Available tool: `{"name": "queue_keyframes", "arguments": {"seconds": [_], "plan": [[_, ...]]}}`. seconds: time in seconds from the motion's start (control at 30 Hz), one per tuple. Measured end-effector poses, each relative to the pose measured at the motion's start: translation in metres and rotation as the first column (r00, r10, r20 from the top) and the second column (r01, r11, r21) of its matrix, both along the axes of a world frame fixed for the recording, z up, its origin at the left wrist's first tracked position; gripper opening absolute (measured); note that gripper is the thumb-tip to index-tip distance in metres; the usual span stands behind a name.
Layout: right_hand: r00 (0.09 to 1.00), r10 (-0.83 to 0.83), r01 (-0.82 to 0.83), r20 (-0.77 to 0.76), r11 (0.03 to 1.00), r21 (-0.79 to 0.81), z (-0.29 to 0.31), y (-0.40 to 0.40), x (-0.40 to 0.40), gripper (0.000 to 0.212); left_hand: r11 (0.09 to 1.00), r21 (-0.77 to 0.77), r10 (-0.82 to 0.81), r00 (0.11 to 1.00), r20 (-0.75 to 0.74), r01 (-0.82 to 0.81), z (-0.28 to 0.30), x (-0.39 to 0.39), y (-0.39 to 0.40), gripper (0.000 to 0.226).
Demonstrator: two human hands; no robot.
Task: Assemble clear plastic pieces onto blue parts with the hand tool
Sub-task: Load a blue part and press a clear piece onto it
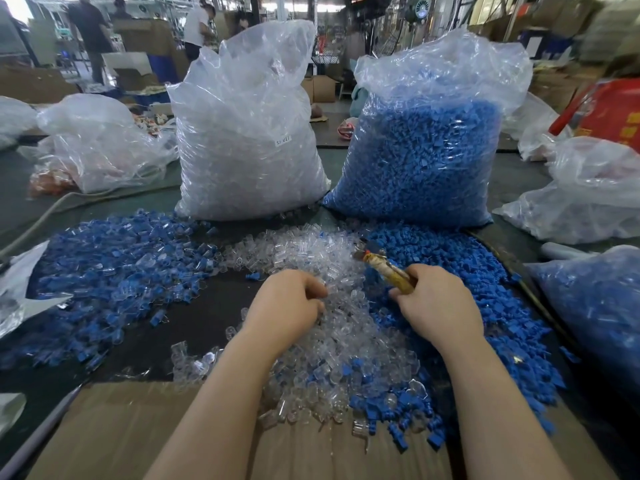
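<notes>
At the worktop's middle, the left hand [289,303] curls into the clear pieces [332,327] (picking one, I judge), the right hand [438,303] grips the hand tool [386,268], blue parts [450,258] at two o'clock; a blue part comes next.

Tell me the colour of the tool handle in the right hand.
Yellowish-tan, worn, seen in the head view: tool, right hand.

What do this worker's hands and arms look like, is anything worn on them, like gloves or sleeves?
Nothing is worn on either. The left hand and right hand are bare, with no gloves, and no rings or bands show on the backs of the hands that face the camera. Both forearms are bare too, right down to the bottom edge of the picture: no sleeves, no watch, no wrist straps in view.
</notes>
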State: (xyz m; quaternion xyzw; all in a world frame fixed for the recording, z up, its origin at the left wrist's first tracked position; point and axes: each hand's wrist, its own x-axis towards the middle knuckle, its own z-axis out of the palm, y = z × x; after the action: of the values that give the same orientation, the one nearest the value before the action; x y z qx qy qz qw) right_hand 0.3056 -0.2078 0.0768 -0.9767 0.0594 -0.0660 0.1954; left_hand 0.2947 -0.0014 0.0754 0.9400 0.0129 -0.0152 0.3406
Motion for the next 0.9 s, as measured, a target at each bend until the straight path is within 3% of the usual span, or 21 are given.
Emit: {"name": "queue_keyframes", "arguments": {"seconds": [0.1, 0.27, 0.4, 0.5, 0.6, 0.73, 0.9], "plan": [[0.999, -0.009, -0.001, 0.052, 0.983, 0.182, 0.001, 0.000, 0.000, 0.017, 0.998, 0.025, 0.050, 0.996, 0.068, -0.051, -0.002, -0.002, -0.006, 0.008], [0.987, -0.022, -0.051, 0.157, 0.893, 0.447, 0.002, 0.004, 0.000, 0.012, 0.996, 0.052, 0.066, 0.988, 0.141, -0.074, -0.004, -0.002, -0.009, 0.017], [0.984, 0.009, -0.112, 0.180, 0.811, 0.574, 0.002, 0.005, -0.001, 0.012, 0.998, -0.026, 0.066, 0.990, 0.126, -0.064, -0.005, -0.002, -0.009, 0.019], [0.978, 0.038, -0.163, 0.204, 0.749, 0.643, 0.002, 0.007, -0.003, 0.012, 0.974, -0.213, 0.101, 0.988, 0.121, -0.074, -0.002, -0.002, -0.008, 0.017], [0.968, 0.065, -0.220, 0.244, 0.685, 0.694, 0.005, 0.011, -0.005, 0.013, 0.902, -0.423, 0.140, 0.985, 0.098, -0.086, 0.002, -0.004, -0.009, 0.020], [0.952, 0.095, -0.287, 0.291, 0.605, 0.742, 0.011, 0.017, -0.010, 0.016, 0.695, -0.709, 0.164, 0.986, -0.003, -0.118, 0.008, -0.005, -0.013, 0.022], [0.944, 0.095, -0.313, 0.316, 0.562, 0.766, 0.013, 0.025, -0.012, 0.015, 0.548, -0.828, 0.146, 0.988, -0.045, -0.118, 0.013, -0.007, -0.018, 0.018]]}}
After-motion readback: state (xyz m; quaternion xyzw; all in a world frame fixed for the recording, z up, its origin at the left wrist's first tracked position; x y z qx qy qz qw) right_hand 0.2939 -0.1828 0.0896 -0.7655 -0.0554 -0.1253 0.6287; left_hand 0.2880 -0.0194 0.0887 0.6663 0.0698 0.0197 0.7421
